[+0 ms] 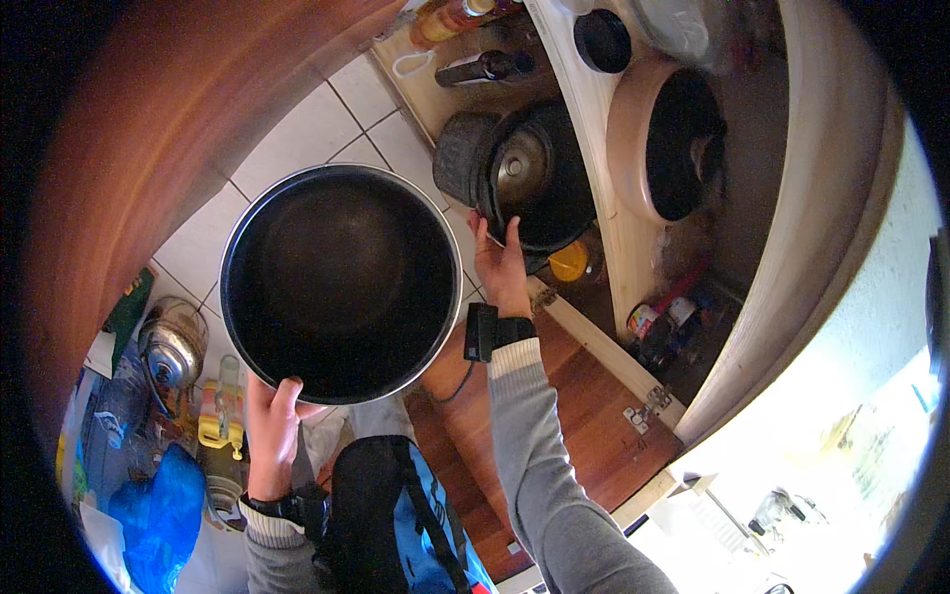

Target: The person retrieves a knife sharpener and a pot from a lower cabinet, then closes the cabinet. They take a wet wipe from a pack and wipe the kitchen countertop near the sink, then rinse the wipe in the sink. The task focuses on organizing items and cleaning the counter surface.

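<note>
My left hand [274,431] grips the near rim of a large round pot [341,275], thumb inside and fingers below. Its interior is black and appears bare, and its rim is silver metal. To the right, my right hand [503,271] reaches into an open wooden cabinet. Its thumb and fingers pinch the edge of a dark round pot or pan [564,200], which is tilted on the lower level. A dull metal disc with a central knob, perhaps a lid [523,165], shows inside it. Against its left side rests a dark grey vessel [464,157].
On the cabinet shelf [620,245] lies a pink-sided pan [631,141]. A hinged wooden door [564,401] hangs open below my right arm. Left on the tiled floor [289,141] stand a metal kettle [174,341], a yellow bottle [220,416] and a blue plastic bag [167,512].
</note>
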The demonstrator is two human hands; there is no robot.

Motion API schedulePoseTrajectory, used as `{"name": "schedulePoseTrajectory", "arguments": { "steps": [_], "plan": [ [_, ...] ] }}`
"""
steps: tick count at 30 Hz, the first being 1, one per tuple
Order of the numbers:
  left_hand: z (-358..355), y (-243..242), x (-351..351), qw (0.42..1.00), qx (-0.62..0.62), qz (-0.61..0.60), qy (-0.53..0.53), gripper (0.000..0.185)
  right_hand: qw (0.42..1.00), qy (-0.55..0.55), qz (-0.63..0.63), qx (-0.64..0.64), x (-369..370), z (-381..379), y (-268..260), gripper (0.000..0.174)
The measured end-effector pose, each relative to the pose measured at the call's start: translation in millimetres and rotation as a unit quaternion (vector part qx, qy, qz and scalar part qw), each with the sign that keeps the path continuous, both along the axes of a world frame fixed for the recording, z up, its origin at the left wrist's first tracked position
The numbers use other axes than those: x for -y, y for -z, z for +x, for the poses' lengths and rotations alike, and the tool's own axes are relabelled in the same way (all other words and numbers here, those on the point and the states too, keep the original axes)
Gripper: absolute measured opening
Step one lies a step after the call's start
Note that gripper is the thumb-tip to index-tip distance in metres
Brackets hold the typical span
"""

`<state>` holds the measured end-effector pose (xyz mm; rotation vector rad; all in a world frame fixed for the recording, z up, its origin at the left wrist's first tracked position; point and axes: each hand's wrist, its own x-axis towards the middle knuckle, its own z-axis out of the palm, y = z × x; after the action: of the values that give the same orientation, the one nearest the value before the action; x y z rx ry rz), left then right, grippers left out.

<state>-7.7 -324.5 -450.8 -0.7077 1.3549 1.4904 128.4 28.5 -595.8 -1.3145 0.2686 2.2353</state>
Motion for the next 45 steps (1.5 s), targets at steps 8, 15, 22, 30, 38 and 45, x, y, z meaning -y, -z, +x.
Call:
{"name": "schedulePoseTrajectory", "arguments": {
  "steps": [8, 15, 22, 30, 38, 45],
  "plan": [
    [2, -1, 5, 1.0, 0.011, -0.021, 0.013, 0.059, 0.938, -0.089, 0.117, 0.315, -3, 80, -30, 0.054],
    [-1, 0, 13, 0.999, -0.001, -0.036, 0.029, 0.06, 0.848, -0.264, 0.216, 0.405, -35, 75, -12, 0.068],
    [-2, -10, 10, 0.998, -0.005, -0.055, 0.023, 0.061, 0.78, -0.316, 0.21, 0.498, -24, 70, 4, 0.067],
    [-4, -22, 8, 0.999, -0.001, -0.019, 0.048, 0.061, 0.872, -0.196, 0.168, 0.417, 63, 34, -13, 0.056],
    [-16, -38, -25, 0.994, 0.0, 0.009, 0.112, 0.055, 0.836, -0.334, 0.143, 0.411, 96, 46, -56, 0.071],
    [-8, -44, -86, 0.981, 0.023, 0.103, 0.161, 0.054, 0.867, -0.271, 0.172, 0.382, 126, 112, -43, 0.066]
  ]
}}
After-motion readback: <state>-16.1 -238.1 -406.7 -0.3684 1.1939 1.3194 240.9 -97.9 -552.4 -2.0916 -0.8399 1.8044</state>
